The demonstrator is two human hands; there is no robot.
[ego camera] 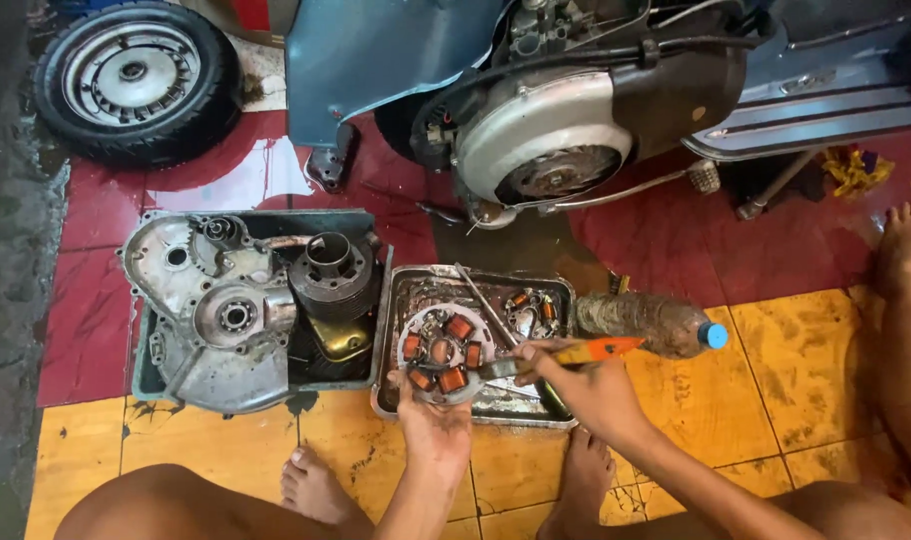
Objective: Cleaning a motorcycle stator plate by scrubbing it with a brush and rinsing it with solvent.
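Left hand: closed on the near rim of the stator plate, holding it up over the metal tray.
Right hand: wrapped around an orange-handled brush, head touching the plate's right edge.
Stator plate: round, rigid metal with copper coils; probably fairly heavy and oily, so slippery; windings and wires look fragile.
Hold: best by the bare rim, off the coils.
Tray: grimy, small parts inside, just beside the engine casing.
Beyond: dirty plastic bottle to the right; scooter engine and loose wheel farther off.
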